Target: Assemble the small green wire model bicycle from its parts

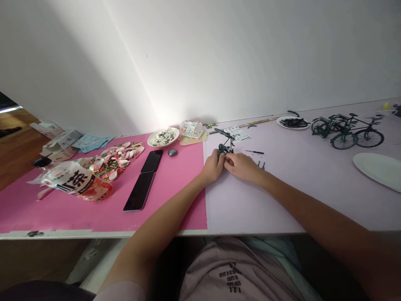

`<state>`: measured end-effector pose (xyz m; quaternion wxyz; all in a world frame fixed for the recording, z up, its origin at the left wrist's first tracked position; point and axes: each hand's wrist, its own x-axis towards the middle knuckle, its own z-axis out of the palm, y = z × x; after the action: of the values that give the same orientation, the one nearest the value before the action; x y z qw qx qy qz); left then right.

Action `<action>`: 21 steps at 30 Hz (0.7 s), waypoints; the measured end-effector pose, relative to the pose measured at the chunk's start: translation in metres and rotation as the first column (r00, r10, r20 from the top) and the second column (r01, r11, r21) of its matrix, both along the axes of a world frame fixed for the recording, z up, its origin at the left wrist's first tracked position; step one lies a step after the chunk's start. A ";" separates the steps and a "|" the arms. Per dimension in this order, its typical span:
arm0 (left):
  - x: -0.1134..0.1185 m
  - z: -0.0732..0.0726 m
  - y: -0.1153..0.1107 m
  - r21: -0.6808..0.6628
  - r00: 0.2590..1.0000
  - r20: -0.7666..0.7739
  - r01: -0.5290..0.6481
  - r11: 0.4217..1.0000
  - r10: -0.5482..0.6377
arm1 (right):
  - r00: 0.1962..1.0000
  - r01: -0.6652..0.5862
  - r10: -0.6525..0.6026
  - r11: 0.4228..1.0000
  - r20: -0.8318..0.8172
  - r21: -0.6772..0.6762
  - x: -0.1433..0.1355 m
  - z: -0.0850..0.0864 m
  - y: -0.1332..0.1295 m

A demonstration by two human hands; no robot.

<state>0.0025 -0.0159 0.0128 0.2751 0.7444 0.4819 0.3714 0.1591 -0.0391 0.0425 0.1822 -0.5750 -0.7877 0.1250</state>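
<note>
A small dark model bicycle frame [230,142] stands between my hands at the middle of the table. My left hand [214,166] pinches its lower left part, fingers closed. From the right, my right hand [239,164] also has its fingers closed on the lower part, touching my left fingertips. The fingers hide the piece between them. Just right of my hands lie a thin screwdriver [257,152] and small dark parts [261,165]. Behind the frame is a printed instruction sheet [239,133].
Finished-looking model bicycles [347,131] stand at the right, near a plate of black parts [293,123] and a white plate [380,169]. Leftward are two phones [139,190], a plate of small pieces [163,137], pink parts [120,159] and a bottle [78,182].
</note>
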 end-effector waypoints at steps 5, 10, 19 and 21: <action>0.000 0.001 0.000 -0.015 1.000 -0.010 -0.007 1.000 0.007 | 1.000 -0.001 0.002 1.000 0.014 -0.006 0.000 0.000 0.001; 0.000 0.002 -0.001 -0.020 1.000 -0.016 -0.012 1.000 0.012 | 1.000 -0.005 0.005 1.000 0.030 -0.015 0.000 -0.001 0.001; 0.001 0.002 0.000 -0.034 1.000 -0.004 -0.011 0.999 0.011 | 0.999 -0.038 0.039 0.997 0.009 -0.061 0.001 0.001 0.000; 0.001 0.002 0.000 -0.036 1.000 -0.002 -0.015 0.999 0.015 | 0.999 -0.042 0.043 0.997 0.010 -0.067 0.001 0.002 0.000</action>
<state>0.0030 -0.0163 0.0153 0.2852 0.7360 0.4942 0.3643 0.1603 -0.0393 0.0441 0.1556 -0.5645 -0.7963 0.1516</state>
